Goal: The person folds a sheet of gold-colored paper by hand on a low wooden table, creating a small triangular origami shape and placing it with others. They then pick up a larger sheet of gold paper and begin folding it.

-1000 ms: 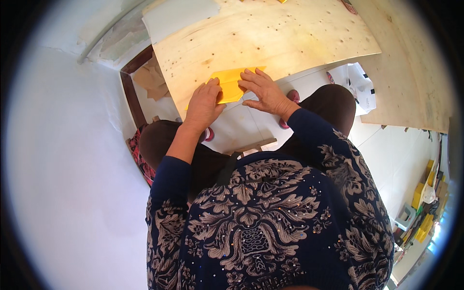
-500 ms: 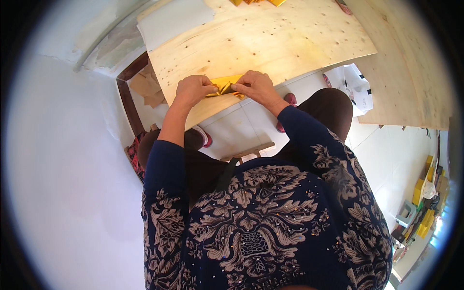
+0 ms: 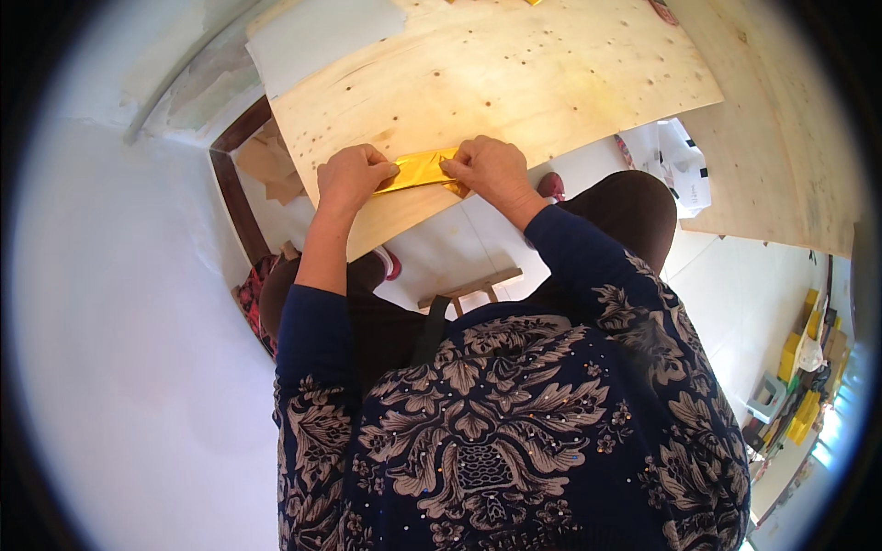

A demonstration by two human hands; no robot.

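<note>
In the head view, you are holding a shiny gold foil strip (image 3: 420, 169) stretched between your two hands, over the near edge of a knotty plywood board (image 3: 441, 101); whether it is lying flat or being raised a little, I cannot tell. Your left hand (image 3: 353, 176) is pinching the strip's left end, thumb pressed against bent fingers, and your right hand (image 3: 493, 172) is pinching toward the right end the same way, its fingers covering part of the foil, with a small gold flap showing just below it. On the right, beyond your knee, a white bag (image 3: 684, 165) is bearing dark corner patches and a small line of dark lettering, too small to be read. At the board's far left corner a pale grey sheet (image 3: 323, 35) is covering the wood, and a bit of yellow (image 3: 534, 2) is peeking in at the top edge. Left of the board, brown cardboard pieces (image 3: 269, 165) are lying beside a dark wooden frame (image 3: 241, 188). A wooden stool (image 3: 473, 287) is standing between your knees, a red shoe (image 3: 394, 267) is showing under the board's near edge, and yellow boxes (image 3: 805, 415) are crowding the far right.
</note>
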